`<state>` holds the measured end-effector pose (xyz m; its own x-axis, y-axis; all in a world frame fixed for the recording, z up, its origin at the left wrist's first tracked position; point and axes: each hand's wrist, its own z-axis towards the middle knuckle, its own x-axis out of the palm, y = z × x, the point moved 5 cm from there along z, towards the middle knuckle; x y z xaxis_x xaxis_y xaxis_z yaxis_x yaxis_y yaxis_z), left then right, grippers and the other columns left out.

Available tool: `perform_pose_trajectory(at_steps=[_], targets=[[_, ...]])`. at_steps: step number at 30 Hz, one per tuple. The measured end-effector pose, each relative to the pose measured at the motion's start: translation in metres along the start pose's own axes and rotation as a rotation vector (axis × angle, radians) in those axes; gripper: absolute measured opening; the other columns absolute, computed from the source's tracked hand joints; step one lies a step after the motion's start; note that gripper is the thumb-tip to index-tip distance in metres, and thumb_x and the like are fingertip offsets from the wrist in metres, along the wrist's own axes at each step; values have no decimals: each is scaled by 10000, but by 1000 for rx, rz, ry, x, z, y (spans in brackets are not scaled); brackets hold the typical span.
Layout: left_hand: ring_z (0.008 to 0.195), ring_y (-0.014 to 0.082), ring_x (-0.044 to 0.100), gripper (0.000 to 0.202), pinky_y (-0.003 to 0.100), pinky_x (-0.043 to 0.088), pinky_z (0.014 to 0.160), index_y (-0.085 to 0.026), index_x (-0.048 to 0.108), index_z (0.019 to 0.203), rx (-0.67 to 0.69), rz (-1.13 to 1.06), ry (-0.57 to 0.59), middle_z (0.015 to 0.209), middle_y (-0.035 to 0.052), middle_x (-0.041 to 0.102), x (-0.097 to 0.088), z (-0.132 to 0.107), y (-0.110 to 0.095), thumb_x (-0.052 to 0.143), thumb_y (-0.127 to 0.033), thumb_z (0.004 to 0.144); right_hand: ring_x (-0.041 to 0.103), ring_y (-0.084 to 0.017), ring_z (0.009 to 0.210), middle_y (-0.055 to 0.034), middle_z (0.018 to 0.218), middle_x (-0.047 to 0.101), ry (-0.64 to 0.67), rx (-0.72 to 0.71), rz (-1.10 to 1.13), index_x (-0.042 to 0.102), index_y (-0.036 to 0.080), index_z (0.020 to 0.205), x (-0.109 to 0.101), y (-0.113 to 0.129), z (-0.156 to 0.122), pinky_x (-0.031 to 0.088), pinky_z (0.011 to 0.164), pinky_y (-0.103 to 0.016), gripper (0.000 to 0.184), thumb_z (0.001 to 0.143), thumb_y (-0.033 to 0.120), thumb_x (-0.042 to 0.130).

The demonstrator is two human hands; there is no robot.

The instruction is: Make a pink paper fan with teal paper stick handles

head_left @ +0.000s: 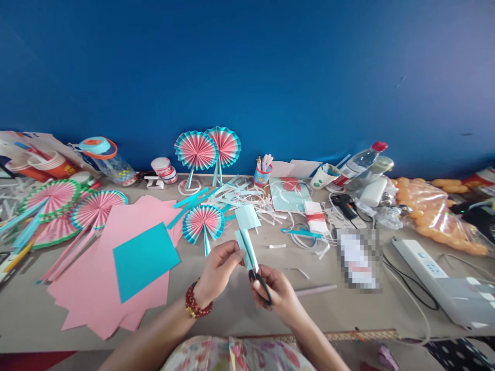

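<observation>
My left hand [222, 268] is closed in a pinch on the left edge of a small pale blue paper piece [247, 217], which stands out above my fingers. My right hand [279, 293] is wrapped round the black handles of a pair of scissors [264, 288]. The scissor blades point up and away from me, against the paper. Just beyond my left hand, a pink and teal pleated paper fan [203, 224] lies on the table. Whether the blades are closed on the paper, I cannot make out.
Pink paper sheets [81, 288] lie at the left with a teal sheet [147, 262] on top. Two finished fans [196, 149] lean on the blue wall. Paper scraps [247, 193] cover the back middle. A glue gun [345, 208], bottle [359, 165] and power strip [423, 260] are at the right.
</observation>
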<state>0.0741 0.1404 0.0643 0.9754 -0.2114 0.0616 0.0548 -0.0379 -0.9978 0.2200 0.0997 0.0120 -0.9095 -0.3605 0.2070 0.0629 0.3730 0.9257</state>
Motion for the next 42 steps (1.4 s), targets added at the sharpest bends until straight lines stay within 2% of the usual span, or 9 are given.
perform_pose_trajectory(at_steps=[7, 11, 14, 18, 23, 26, 32, 38, 42], targets=[[677, 138, 544, 292, 239, 436, 667, -173, 570, 663, -8, 3, 10, 670, 3, 579, 3, 1, 0, 538, -341, 900, 300, -41, 343, 46, 465, 545, -24, -3, -28, 463, 205, 716, 1, -2, -1, 197, 370, -190, 505, 763, 666, 663], [671, 138, 538, 274, 240, 431, 665, -177, 559, 655, -22, 1, 5, 662, -2, 574, 3, 5, 10, 539, -331, 881, 300, -59, 351, 51, 460, 531, -111, -3, -117, 455, 216, 705, -6, -2, 1, 237, 388, -205, 500, 790, 690, 592], [661, 141, 538, 286, 243, 421, 658, -177, 549, 641, -71, 43, 23, 647, -2, 573, 2, 7, 20, 530, -337, 878, 403, -98, 412, 32, 474, 539, -267, -76, -382, 449, 222, 650, -33, 8, 1, 314, 444, -224, 450, 831, 618, 561], [613, 125, 497, 303, 233, 385, 599, -181, 496, 624, -134, 118, 113, 617, -20, 522, 8, 5, 28, 530, -345, 877, 519, -157, 512, -8, 585, 615, -553, -111, -1003, 510, 225, 691, -82, 30, -8, 313, 498, -257, 309, 822, 496, 583], [568, 98, 437, 248, 207, 347, 537, -182, 475, 654, -119, 244, 117, 619, -44, 465, 10, -1, 26, 560, -310, 849, 626, -205, 582, -9, 677, 670, -577, 102, -1379, 555, 241, 911, -109, 36, -11, 252, 486, -260, 185, 829, 400, 602], [599, 107, 489, 190, 209, 400, 562, -182, 513, 729, -136, 210, 103, 674, -32, 517, 7, -7, 26, 579, -316, 846, 641, -206, 608, -4, 721, 674, -558, 124, -1442, 529, 244, 983, -108, 37, -8, 231, 482, -256, 224, 824, 370, 625], [682, 146, 600, 222, 259, 485, 659, -176, 547, 800, -205, 29, 93, 735, 13, 620, -3, -23, 29, 601, -383, 858, 594, -157, 609, -36, 968, 669, -584, 74, -1463, 559, 229, 875, -104, 43, -1, 201, 479, -258, 163, 834, 372, 625], [687, 146, 590, 267, 273, 479, 679, -177, 541, 807, -222, -5, 77, 799, 42, 667, -6, -31, 32, 601, -428, 873, 574, -155, 672, 20, 742, 628, -412, 34, -1287, 604, 217, 757, -109, 47, 5, 278, 554, -244, 91, 754, 279, 670], [690, 147, 583, 283, 273, 475, 688, -183, 532, 806, -229, -33, 71, 778, 29, 656, -3, -32, 33, 602, -448, 875, 548, -152, 667, 0, 789, 635, -439, -134, -1118, 629, 215, 778, -92, 58, -2, 336, 596, -257, 112, 829, 311, 602]])
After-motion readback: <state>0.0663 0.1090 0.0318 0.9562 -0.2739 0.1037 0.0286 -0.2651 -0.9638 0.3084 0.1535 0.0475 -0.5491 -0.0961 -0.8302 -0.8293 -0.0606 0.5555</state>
